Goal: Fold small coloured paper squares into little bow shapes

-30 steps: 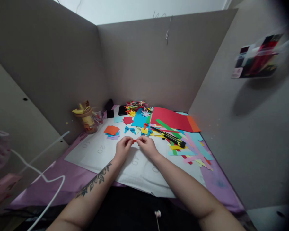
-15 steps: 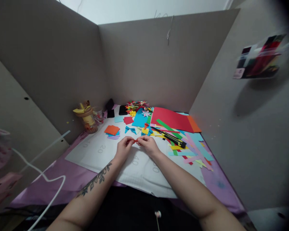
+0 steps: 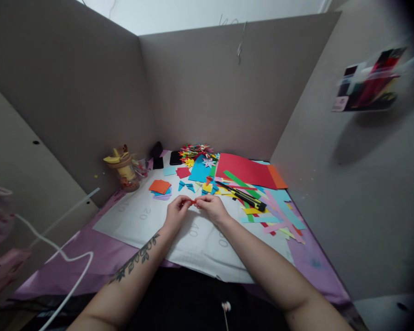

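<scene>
A small folded piece of orange-red paper (image 3: pixel 193 202) is pinched between my two hands, above the white sheet (image 3: pixel 141 230). My left hand (image 3: pixel 178 209) grips its left end and my right hand (image 3: pixel 210 207) its right end, fingers closed on both sides. Most of the paper is hidden by the fingertips. Just beyond my hands lie small folded blue pieces (image 3: pixel 186 185), with orange and yellow ones beside them. To the left is a stack of square papers (image 3: pixel 160 186), orange on top with blue and purple beneath.
A black and yellow utility knife (image 3: pixel 250 200) lies right of my hands on coloured paper strips (image 3: pixel 283 216). Behind are red sheets (image 3: pixel 243 170), a pile of folded paper stars (image 3: pixel 196 151) and a dark phone (image 3: pixel 175 157). A yellow pot-shaped holder (image 3: pixel 126 170) stands back left.
Both hands stay in nearly the same place, still pinching the orange-red paper. The whole view has shifted very slightly.
</scene>
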`<action>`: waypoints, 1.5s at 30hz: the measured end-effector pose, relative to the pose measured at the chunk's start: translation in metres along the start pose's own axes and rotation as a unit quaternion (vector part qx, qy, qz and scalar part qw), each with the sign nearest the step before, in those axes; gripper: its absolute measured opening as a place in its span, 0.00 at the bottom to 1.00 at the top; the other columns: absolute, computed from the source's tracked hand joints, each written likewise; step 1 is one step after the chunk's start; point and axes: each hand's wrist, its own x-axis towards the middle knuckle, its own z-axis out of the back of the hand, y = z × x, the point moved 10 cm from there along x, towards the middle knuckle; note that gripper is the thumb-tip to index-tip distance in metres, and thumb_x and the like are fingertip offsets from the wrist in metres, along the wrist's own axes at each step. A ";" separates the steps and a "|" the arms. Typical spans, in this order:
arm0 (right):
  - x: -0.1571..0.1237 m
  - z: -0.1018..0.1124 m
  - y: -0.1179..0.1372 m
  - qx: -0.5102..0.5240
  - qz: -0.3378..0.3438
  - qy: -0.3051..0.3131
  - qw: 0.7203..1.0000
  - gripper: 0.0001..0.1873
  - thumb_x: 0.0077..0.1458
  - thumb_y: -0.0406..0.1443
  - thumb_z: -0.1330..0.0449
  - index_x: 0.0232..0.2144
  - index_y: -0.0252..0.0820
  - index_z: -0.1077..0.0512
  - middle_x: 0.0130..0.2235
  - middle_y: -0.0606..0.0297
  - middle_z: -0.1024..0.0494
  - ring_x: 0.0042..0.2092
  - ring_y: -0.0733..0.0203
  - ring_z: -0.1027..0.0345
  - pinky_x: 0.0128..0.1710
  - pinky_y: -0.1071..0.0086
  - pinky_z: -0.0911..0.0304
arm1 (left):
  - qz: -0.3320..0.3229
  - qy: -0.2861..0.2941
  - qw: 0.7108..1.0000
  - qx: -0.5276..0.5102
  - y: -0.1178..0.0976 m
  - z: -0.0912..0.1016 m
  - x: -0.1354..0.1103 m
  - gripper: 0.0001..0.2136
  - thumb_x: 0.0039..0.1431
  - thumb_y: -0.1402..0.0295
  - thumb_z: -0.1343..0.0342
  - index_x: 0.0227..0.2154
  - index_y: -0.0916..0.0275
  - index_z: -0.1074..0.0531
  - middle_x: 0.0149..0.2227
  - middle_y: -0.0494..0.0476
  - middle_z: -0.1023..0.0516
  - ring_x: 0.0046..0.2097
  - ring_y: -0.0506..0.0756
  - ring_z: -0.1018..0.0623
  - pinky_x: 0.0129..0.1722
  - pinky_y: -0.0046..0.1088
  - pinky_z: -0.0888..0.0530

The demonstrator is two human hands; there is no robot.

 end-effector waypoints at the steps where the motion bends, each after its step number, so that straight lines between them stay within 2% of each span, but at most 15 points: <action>1: 0.000 0.000 0.001 -0.003 0.002 0.002 1.000 0.10 0.37 0.37 0.35 0.26 0.36 0.24 0.24 0.63 0.24 0.27 0.64 0.33 0.31 0.69 0.38 | 0.001 0.000 1.000 -0.001 0.000 0.000 0.000 0.05 0.53 0.68 0.49 0.29 0.62 0.29 0.30 0.52 0.25 0.32 0.51 0.26 0.34 0.26 0.30; 4: -0.001 -0.001 0.006 -0.029 0.018 0.001 0.999 0.09 0.38 0.36 0.37 0.26 0.36 0.25 0.24 0.63 0.25 0.27 0.64 0.33 0.30 0.70 0.38 | 0.005 -0.001 1.000 -0.001 0.000 0.000 0.000 0.05 0.53 0.68 0.48 0.29 0.62 0.29 0.30 0.52 0.24 0.32 0.51 0.26 0.34 0.26 0.30; 9: -0.004 0.002 0.014 -0.134 0.049 -0.023 0.990 0.08 0.42 0.36 0.40 0.26 0.37 0.26 0.23 0.65 0.26 0.26 0.63 0.33 0.28 0.71 0.38 | 0.009 0.003 1.000 -0.012 0.000 -0.002 0.000 0.05 0.53 0.68 0.48 0.29 0.62 0.29 0.31 0.53 0.24 0.34 0.51 0.25 0.36 0.27 0.29; 16: -0.014 -0.004 0.040 -0.267 0.151 -0.038 0.951 0.06 0.45 0.34 0.43 0.24 0.39 0.27 0.26 0.66 0.26 0.29 0.64 0.34 0.30 0.72 0.40 | 0.020 -0.008 1.000 0.018 0.006 -0.001 0.001 0.04 0.50 0.68 0.47 0.29 0.62 0.30 0.30 0.52 0.25 0.33 0.51 0.26 0.35 0.27 0.30; 21: -0.018 -0.012 0.046 -0.313 0.186 -0.030 0.931 0.05 0.45 0.33 0.44 0.22 0.39 0.29 0.24 0.67 0.28 0.28 0.66 0.37 0.29 0.74 0.42 | 0.026 -0.002 0.999 0.047 0.011 -0.002 0.000 0.05 0.50 0.69 0.48 0.30 0.61 0.31 0.29 0.50 0.26 0.32 0.50 0.27 0.34 0.25 0.31; 25: -0.020 -0.015 0.046 -0.328 0.210 -0.020 0.921 0.05 0.46 0.32 0.45 0.22 0.39 0.30 0.25 0.67 0.29 0.28 0.66 0.38 0.29 0.74 0.43 | 0.019 0.023 0.998 0.059 0.014 -0.007 -0.001 0.05 0.51 0.69 0.49 0.32 0.61 0.32 0.30 0.50 0.26 0.32 0.50 0.27 0.34 0.26 0.32; 28: -0.020 -0.018 0.045 -0.331 0.217 -0.008 0.918 0.06 0.48 0.32 0.46 0.23 0.39 0.30 0.26 0.67 0.29 0.29 0.66 0.38 0.30 0.73 0.43 | 0.020 0.041 0.998 0.039 0.017 -0.012 -0.002 0.07 0.51 0.69 0.50 0.34 0.61 0.33 0.32 0.52 0.26 0.34 0.51 0.26 0.35 0.27 0.31; 32: -0.021 -0.019 0.048 -0.348 0.232 -0.003 0.908 0.07 0.48 0.31 0.47 0.22 0.40 0.31 0.26 0.67 0.31 0.29 0.65 0.39 0.30 0.72 0.44 | 0.029 0.057 0.998 0.016 0.018 -0.017 -0.003 0.11 0.53 0.69 0.51 0.40 0.61 0.35 0.30 0.51 0.25 0.32 0.51 0.26 0.34 0.27 0.31; 34: -0.022 -0.021 0.050 -0.360 0.242 0.000 0.901 0.07 0.48 0.31 0.47 0.22 0.40 0.31 0.26 0.67 0.31 0.29 0.65 0.39 0.30 0.72 0.44 | 0.017 0.052 0.998 0.032 0.014 -0.016 -0.003 0.09 0.54 0.68 0.52 0.38 0.61 0.33 0.29 0.51 0.26 0.32 0.51 0.27 0.33 0.27 0.31; 38: -0.023 -0.025 0.048 -0.385 0.254 0.016 0.887 0.06 0.49 0.30 0.47 0.23 0.40 0.31 0.26 0.67 0.31 0.30 0.65 0.38 0.32 0.72 0.44 | -0.017 0.055 0.995 0.083 0.005 -0.016 -0.002 0.07 0.56 0.68 0.53 0.28 0.62 0.32 0.27 0.50 0.28 0.30 0.50 0.30 0.30 0.25 0.34; 45: -0.028 -0.030 0.045 -0.416 0.260 0.026 0.871 0.06 0.50 0.30 0.47 0.25 0.40 0.31 0.28 0.66 0.31 0.32 0.64 0.38 0.33 0.72 0.44 | -0.040 0.072 0.990 0.119 0.004 -0.019 -0.003 0.07 0.57 0.69 0.55 0.27 0.62 0.34 0.26 0.50 0.30 0.29 0.50 0.32 0.30 0.25 0.36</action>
